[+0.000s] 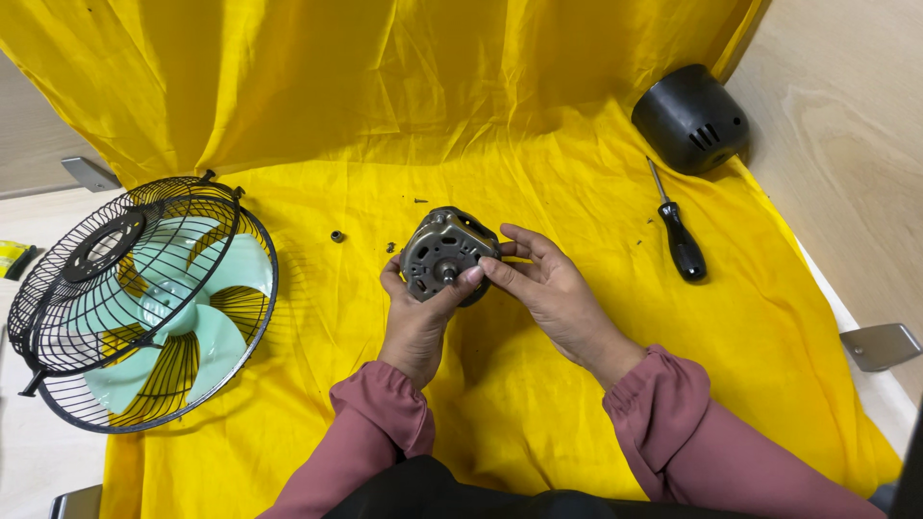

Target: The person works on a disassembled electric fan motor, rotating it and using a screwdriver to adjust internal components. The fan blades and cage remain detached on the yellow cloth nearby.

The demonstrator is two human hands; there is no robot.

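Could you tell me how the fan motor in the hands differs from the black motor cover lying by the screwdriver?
The fan motor is grey bare metal with a shaft facing the camera; the black motor cover is a smooth dome with vent slots. The motor is held up by the left hand and right hand; the cover lies untouched on the yellow cloth. Both look rounded and similar in size.

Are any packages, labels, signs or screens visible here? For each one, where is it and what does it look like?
Small yellow packet or label: far left edge, on the pale table beside the fan cage; flat, yellow with a dark part, mostly cut off.
No signs or screens in view.
The motor in the left hand and right hand shows no label that can be made out.
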